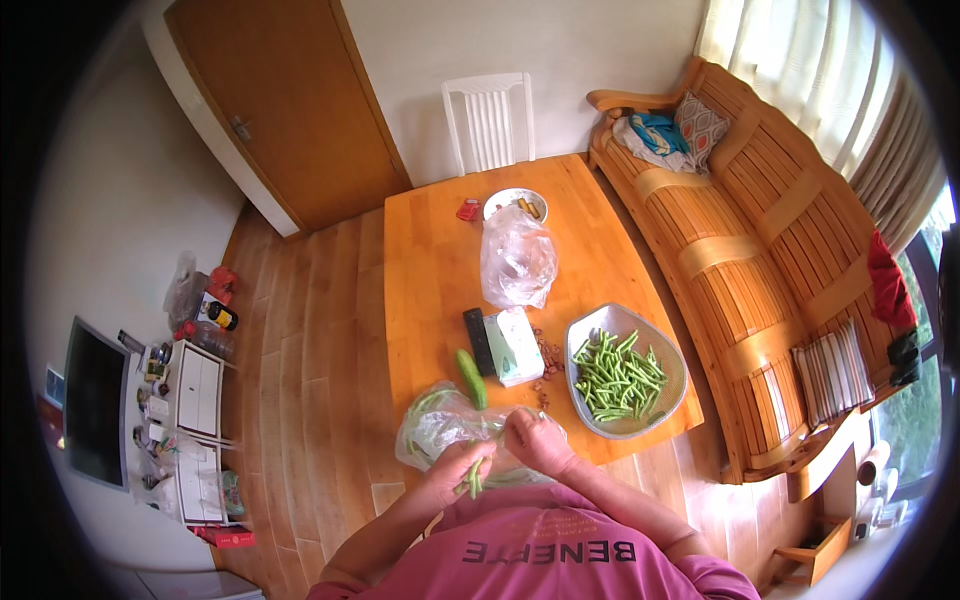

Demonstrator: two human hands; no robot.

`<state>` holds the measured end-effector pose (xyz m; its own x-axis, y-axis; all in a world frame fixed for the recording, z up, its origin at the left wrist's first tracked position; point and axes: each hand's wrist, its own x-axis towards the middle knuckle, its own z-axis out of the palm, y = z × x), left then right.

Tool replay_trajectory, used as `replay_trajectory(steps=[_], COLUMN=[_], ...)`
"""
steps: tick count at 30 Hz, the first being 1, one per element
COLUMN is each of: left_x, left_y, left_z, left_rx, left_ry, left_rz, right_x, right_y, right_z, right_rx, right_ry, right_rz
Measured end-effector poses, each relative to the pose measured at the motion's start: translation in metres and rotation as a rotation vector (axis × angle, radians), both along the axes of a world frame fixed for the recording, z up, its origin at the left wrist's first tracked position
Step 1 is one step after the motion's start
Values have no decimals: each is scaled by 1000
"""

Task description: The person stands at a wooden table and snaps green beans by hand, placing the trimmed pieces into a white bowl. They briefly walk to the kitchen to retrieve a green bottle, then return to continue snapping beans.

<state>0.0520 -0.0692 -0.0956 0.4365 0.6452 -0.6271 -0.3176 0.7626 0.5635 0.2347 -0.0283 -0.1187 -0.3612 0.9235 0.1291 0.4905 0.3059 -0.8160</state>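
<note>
Several green beans (473, 480) hang from my left hand (459, 466), which is closed around them near the table's front edge. Close to its right, my right hand (537, 444) has its fingers curled in; whether a piece of bean is inside is hidden. A clear plastic bag (424, 427) with long green beans in it lies under and beside both hands. To the right stands a grey mesh-patterned basket (679, 401) holding many short bean pieces (619, 375). A green cucumber (471, 379) lies just beyond the bag.
On the wooden table (431, 277) are a black remote control (478, 341), a tissue pack (514, 346), scattered reddish-brown bits (551, 356), a crumpled plastic bag (519, 259), a white bowl (495, 201) with food and a red packet (469, 210). A white chair (491, 124) and wooden sofa (735, 255) stand around it.
</note>
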Motion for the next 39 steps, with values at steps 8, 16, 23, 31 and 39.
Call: replay_trajectory(steps=[8,16,23,31,39], left_x=[-21,-39,-22,-22,-10], left_y=[-2,-3,-1,3,15], left_z=[9,-3,13,31,-3], left_rx=[-126,43,353,384,446], left_ry=[-475,83,480,281,601], left_rz=[1,-220,-414,-282,429], right_x=[31,31,25,27,22], right_y=[20,25,28,19,20], right_z=[11,-3,14,-2,-7], right_rx=[-364,-228,-540,-825,-873], right_ry=[291,-57,-23,478,627], right_rz=[278,598,777,862,698])
